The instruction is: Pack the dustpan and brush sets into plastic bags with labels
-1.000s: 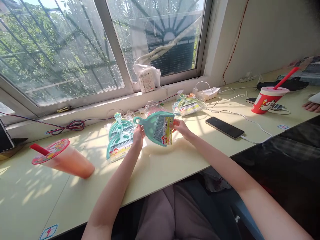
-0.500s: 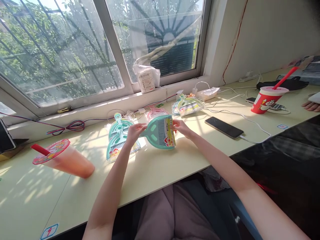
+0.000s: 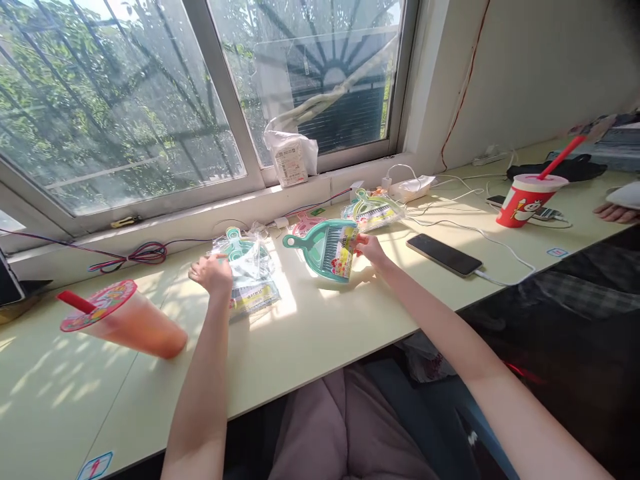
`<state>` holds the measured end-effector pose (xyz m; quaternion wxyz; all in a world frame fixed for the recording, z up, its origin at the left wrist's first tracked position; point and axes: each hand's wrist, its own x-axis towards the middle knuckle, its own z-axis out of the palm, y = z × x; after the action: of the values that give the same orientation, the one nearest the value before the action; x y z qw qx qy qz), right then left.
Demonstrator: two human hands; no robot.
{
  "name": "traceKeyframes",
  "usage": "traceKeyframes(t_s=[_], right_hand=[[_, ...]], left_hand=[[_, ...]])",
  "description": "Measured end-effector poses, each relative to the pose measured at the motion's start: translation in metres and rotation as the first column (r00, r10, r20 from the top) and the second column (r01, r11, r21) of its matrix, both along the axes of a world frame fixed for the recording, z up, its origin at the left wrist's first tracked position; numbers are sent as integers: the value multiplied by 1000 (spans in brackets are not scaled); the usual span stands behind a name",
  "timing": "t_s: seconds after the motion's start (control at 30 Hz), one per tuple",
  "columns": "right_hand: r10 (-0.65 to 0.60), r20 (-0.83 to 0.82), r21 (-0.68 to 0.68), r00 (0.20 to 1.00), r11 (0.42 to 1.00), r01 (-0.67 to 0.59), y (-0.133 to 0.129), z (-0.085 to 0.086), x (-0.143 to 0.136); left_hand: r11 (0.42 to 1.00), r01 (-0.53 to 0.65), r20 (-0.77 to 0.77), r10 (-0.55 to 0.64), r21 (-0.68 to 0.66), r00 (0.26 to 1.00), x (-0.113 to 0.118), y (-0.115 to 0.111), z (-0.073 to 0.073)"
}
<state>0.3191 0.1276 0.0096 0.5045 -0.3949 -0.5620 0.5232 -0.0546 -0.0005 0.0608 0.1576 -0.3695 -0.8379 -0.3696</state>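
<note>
My right hand grips a teal dustpan with its small brush by the labelled wide end. The dustpan is held up above the table, its looped handle pointing left. To the left, my left hand has its fingers closed at the edge of a pile of teal dustpan sets in clear plastic. A bit of teal shows at its fingertips, and glare on the plastic hides part of the grip. Behind the held dustpan lies a pink wrapped dustpan set. A green wrapped set rests to its right.
An orange drink cup leans at the left. A phone on a white charging cable lies right of my right hand, with a red cup beyond. A bundled cable runs along the window. Another person's hand rests far right.
My left hand has let go of the held dustpan's handle and moved left to the wrapped pile. The dustpan in my right hand has risen slightly and turned. The plastic on the pile has shifted.
</note>
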Motion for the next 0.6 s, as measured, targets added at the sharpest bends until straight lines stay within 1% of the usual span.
traceKeyframes(t_s=[0.03, 0.1, 0.17, 0.2, 0.23, 0.27, 0.3, 0.33, 0.37, 0.4, 0.43, 0.47, 0.5, 0.53, 0.57, 0.6], right_hand=[[-5, -12, -12, 1000, 1000, 5, -1, -1, -1], [6, -32, -15, 999, 1000, -6, -3, -3, -2], [32, -44, 0, 999, 999, -32, -4, -5, -2], [41, -49, 7, 998, 999, -40, -5, -6, -3], [44, -52, 9, 998, 999, -43, -5, -7, -3], [42, -53, 5, 998, 999, -42, -5, -7, -4], [38, -54, -2, 998, 999, -38, -4, -8, -5], [32, -52, -11, 998, 999, -33, -4, -9, -6], [27, -48, -21, 998, 999, -28, -4, -9, -7], [24, -42, -30, 999, 999, -25, -4, -9, -8], [24, -37, -35, 999, 999, -25, -5, -9, -8], [29, -31, -34, 999, 999, -30, -6, -9, -8], [49, -20, -30, 999, 998, -50, -7, -7, -8], [90, -2, -24, 996, 996, -90, -8, -5, -6], [149, 29, -18, 988, 989, -149, -9, -3, -3], [205, 74, -15, 976, 979, -204, -8, 0, 0]], left_hand=[[999, -53, -60, 54, 11, 997, -1, -3, 1], [991, -113, -153, 122, 66, 981, 1, -9, 6], [983, -111, -213, 140, 143, 967, 9, -13, 14], [979, -72, -235, 117, 190, 965, 15, -14, 18], [972, 2, -244, 57, 233, 968, 24, -13, 20], [958, 100, -232, -36, 271, 972, 36, -11, 20], [928, 224, -198, -170, 298, 965, 50, -7, 18], [878, 350, -105, -334, 327, 937, 66, -2, 12], [824, 433, 41, -479, 365, 877, 84, 3, 3], [777, 501, 215, -601, 380, 769, 102, 8, -9], [731, 565, 378, -682, 383, 626, 120, 13, -21], [680, 618, 505, -722, 394, 473, 136, 17, -34], [627, 648, 572, -746, 432, 341, 149, 19, -45], [581, 664, 598, -763, 470, 245, 159, 20, -55], [570, 655, 618, -762, 496, 194, 164, 21, -62], [564, 643, 621, -765, 519, 170, 165, 20, -66]])
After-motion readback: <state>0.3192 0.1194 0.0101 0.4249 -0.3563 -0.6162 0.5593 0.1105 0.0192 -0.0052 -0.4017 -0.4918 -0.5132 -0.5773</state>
